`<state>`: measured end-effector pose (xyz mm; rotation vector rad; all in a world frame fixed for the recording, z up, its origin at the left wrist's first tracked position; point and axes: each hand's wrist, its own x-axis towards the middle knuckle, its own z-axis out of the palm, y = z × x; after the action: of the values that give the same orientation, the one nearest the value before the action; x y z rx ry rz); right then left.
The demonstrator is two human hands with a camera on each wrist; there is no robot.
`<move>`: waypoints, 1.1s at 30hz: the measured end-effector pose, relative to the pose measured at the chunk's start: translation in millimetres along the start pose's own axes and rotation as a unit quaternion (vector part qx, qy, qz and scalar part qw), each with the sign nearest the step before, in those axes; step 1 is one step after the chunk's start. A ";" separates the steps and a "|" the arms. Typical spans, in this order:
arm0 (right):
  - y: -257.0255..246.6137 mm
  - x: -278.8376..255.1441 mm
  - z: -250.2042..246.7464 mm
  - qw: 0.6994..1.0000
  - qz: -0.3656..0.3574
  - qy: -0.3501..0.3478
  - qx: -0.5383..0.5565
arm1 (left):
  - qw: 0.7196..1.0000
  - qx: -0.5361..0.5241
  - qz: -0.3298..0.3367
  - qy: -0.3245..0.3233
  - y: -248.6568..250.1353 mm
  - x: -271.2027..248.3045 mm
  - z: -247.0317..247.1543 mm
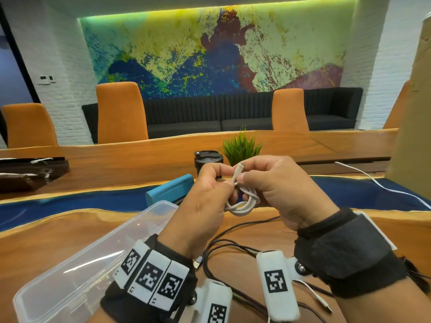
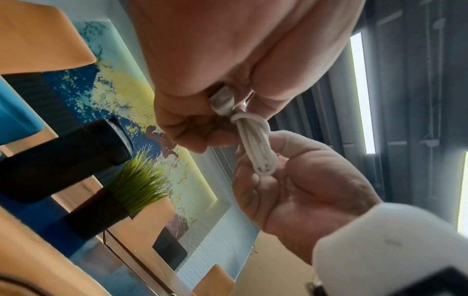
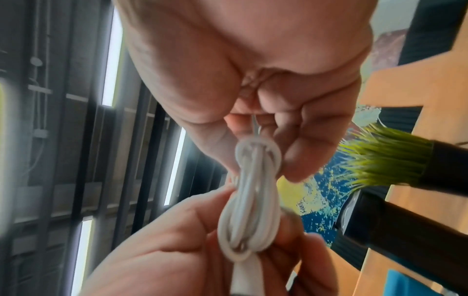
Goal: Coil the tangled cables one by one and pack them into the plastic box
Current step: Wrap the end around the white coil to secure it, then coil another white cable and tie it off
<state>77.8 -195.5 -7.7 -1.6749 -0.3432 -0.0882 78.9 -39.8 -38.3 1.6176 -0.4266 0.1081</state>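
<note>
Held aloft: one white cable coil (image 1: pixel 242 201), pinched between left hand (image 1: pixel 205 206) and right hand (image 1: pixel 279 190), fingers of both curled round it above the wooden table (image 1: pixel 46 234); its plug end (image 1: pixel 238 171) sticks up between the thumbs.
Edges, room: plastic box (image 1: pixel 93 252) lies at the near left, its corner beside the left wrist; bare wood shows between box and table's near edge.
Obscured: black cables (image 1: pixel 224 243) run under both wrists, partly covered; a loose white cable (image 1: pixel 384 186) is cut off at the right border.
Containers: plastic box, clear; contents cannot be made out.
</note>
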 end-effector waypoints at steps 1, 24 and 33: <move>-1.0 -0.8 -1.1 1.000 -0.003 -0.013 -0.011 | 1.000 0.003 0.001 0.000 -0.1 0.6 -1.4; 61.3 -20.9 -190.7 0.875 0.273 0.065 -0.393 | 0.976 0.214 0.011 -0.041 5.3 7.6 -25.8; 36.3 -22.7 -158.3 0.713 0.107 0.085 -0.688 | 0.952 0.301 0.025 -0.043 31.7 -3.4 -36.3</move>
<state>88.5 -358.1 -26.5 -3.1594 0.1700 -0.3973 71.8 -4.7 -5.9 2.2190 -0.5341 0.2216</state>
